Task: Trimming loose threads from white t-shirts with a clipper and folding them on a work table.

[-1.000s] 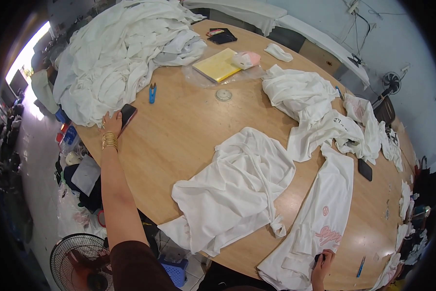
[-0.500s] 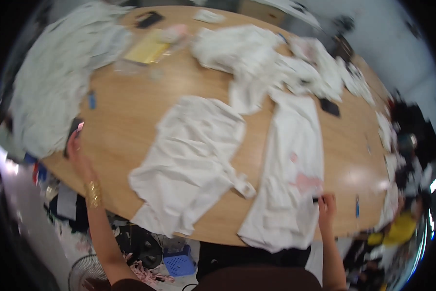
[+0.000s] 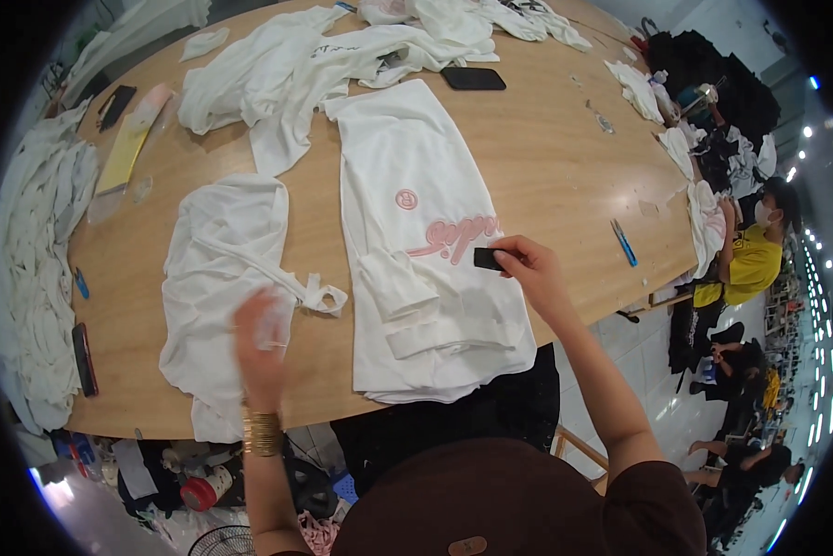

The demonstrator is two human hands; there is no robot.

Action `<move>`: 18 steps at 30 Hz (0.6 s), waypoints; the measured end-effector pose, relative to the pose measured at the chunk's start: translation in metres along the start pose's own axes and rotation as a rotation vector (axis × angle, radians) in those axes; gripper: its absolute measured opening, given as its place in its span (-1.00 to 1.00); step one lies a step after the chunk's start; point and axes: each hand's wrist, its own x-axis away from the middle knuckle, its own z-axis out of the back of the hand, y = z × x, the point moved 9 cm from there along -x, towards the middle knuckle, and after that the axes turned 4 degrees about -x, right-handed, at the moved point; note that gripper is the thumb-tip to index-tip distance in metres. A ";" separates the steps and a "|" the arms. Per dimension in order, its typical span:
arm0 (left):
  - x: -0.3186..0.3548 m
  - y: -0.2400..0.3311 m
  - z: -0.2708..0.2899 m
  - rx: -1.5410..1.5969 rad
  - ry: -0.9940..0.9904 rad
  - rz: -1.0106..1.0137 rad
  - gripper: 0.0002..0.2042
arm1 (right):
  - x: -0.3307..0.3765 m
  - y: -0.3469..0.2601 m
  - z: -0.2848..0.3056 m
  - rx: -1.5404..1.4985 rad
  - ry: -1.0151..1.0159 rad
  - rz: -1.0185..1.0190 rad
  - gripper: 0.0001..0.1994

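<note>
A white garment (image 3: 421, 167) lies stretched out on the table, folded over at its near end, with pink raised lettering and a small round pink mark. Over its right side, my right hand (image 3: 528, 269) pinches a small flat black piece (image 3: 486, 259) between thumb and fingers, close to the lettering. My left hand (image 3: 261, 347) is smeared by motion above a second, crumpled white garment (image 3: 222, 250), which has a narrow strip looped at its right. A pale blur shows at those fingers; whether they hold anything is unclear.
A dark phone (image 3: 85, 360) rests by the left edge near heaped white cloth (image 3: 41, 278). Farther off lie more white garments (image 3: 250, 69), a black flat rectangular thing (image 3: 474, 79) and a yellow packet (image 3: 129, 148). Blue thread snips (image 3: 625, 243) lie right. A person in yellow (image 3: 755, 264) sits beyond.
My left hand has left the phone at the table's left edge and swung right over the crumpled garment. My right hand, still holding the black piece, is now beside the lettering. The view has turned right.
</note>
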 end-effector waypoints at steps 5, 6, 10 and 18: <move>0.033 0.087 -0.082 -0.070 -0.394 -0.216 -0.65 | 0.027 0.007 -0.004 0.209 -0.050 0.100 -0.91; 0.038 0.086 -0.087 -0.006 -0.391 -0.165 -0.64 | 0.034 0.010 -0.004 0.201 -0.094 0.118 -0.90; 0.042 0.091 -0.109 -0.049 -0.379 -0.062 -0.61 | 0.064 0.023 -0.025 0.435 -0.349 0.307 -0.88; 0.039 0.092 -0.122 -0.105 -0.502 -0.012 -0.61 | 0.074 0.038 -0.030 0.612 -0.387 0.351 -0.88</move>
